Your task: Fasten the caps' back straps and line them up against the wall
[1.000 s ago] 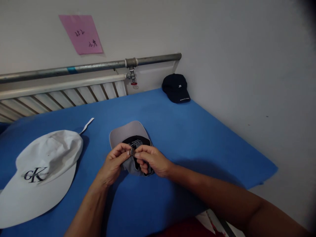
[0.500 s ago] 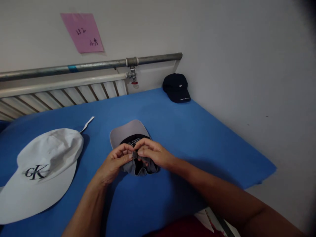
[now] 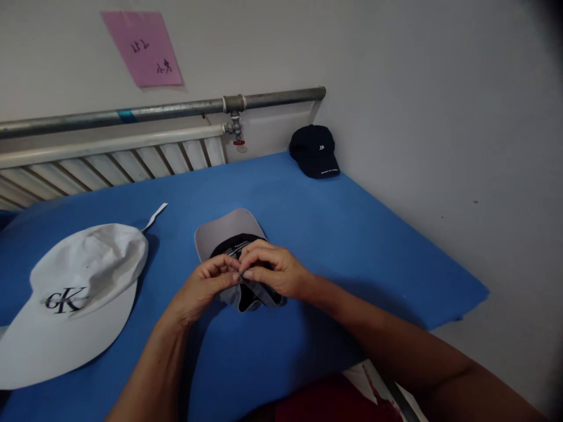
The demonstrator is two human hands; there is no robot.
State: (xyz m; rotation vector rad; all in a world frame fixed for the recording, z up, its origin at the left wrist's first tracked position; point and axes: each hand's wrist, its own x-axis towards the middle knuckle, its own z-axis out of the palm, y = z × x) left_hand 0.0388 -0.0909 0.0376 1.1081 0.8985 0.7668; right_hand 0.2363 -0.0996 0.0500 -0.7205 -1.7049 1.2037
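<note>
A grey cap (image 3: 224,228) lies upside down on the blue table cover (image 3: 308,234), brim pointing away from me. Both hands work at its back strap. My left hand (image 3: 200,290) pinches the strap from the left with thumb and forefinger. My right hand (image 3: 272,271) pinches it from the right, fingers curled over the cap's rear edge. The fingertips meet above the cap's dark lining, and the buckle between them is mostly hidden.
A white cap with a black logo (image 3: 70,299) sits at the left, its strap trailing behind. A dark navy cap (image 3: 315,152) rests in the far corner by the wall. A radiator (image 3: 109,161) and metal pipe (image 3: 176,108) run along the back; a pink note (image 3: 143,48) hangs above.
My right hand has turned over the strap so its fingers now cover the small buckle that showed between the fingertips. The view has tilted slightly; the caps have stayed put.
</note>
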